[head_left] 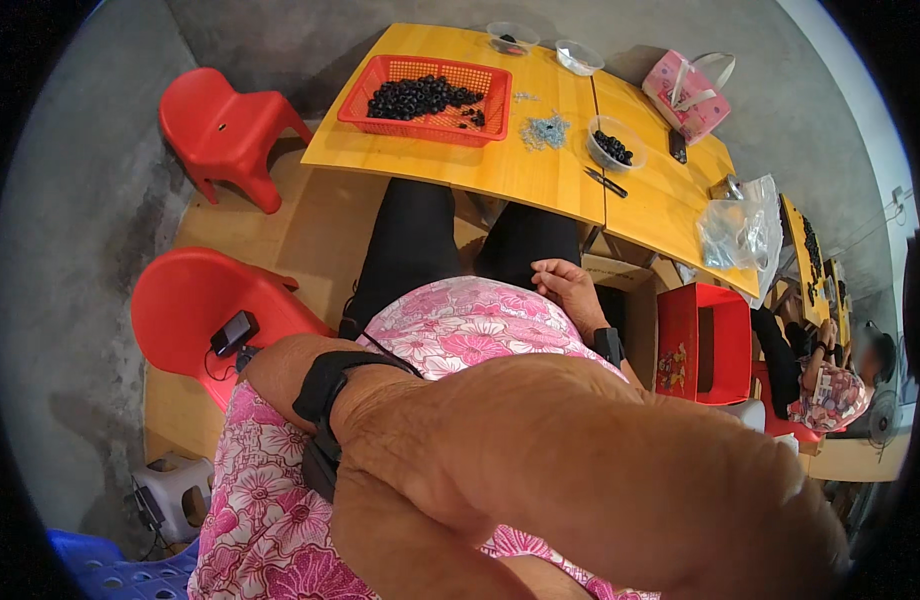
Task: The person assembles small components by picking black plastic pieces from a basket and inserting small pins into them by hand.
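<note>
My left hand (590,465) is raised very near the camera, large and blurred, a black band (325,400) round its wrist. Its fingertips are out of sight, so what they touch cannot be seen. Below the table's edge, my right hand (570,290) is beside my lap, its fingers loosely curled with nothing visible in them. It also wears a black wristband (608,346). Ahead on the yellow table (460,170) stands a red basket (495,115) of black rings (420,97). A pile of small clear pieces (546,131) lies right of it.
Farther right are a bowl of black parts (614,145), a black-handled cutter (606,182), a phone (677,147), a pink bag (686,97) and a clear plastic bag (735,235). Red chairs (225,130) stand left, a red box (705,345) right. Another person (830,395) sits far right.
</note>
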### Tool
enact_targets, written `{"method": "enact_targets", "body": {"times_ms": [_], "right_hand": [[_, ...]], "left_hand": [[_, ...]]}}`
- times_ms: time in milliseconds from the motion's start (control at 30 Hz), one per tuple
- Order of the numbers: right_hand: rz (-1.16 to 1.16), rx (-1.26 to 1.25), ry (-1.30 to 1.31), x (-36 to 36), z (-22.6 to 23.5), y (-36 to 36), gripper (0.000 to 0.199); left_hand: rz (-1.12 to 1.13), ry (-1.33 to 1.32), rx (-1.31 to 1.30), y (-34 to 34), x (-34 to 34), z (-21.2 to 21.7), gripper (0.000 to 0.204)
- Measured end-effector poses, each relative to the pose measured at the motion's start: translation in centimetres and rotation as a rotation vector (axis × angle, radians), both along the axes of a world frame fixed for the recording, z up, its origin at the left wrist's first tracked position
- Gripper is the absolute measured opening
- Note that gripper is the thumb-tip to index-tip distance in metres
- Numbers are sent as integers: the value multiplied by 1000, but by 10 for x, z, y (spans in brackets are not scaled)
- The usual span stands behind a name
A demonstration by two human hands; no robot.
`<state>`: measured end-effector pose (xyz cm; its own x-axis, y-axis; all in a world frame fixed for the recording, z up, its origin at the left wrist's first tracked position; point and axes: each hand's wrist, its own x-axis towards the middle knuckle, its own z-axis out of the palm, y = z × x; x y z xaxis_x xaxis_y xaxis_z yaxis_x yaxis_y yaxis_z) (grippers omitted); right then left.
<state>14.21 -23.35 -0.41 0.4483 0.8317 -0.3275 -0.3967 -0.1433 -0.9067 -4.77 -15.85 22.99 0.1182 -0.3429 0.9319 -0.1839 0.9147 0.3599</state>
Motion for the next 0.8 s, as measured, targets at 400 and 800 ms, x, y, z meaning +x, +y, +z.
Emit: {"method": "enact_targets", "body": {"times_ms": [400,800], "right_hand": [[-16,17,-1,1,0,0,15],[-24,2,2,-3,1,-1,15]], "left_hand": [[-53,-11,18,-10,10,-2,27],[-113,-4,32,-8,13,-3,25]]}}
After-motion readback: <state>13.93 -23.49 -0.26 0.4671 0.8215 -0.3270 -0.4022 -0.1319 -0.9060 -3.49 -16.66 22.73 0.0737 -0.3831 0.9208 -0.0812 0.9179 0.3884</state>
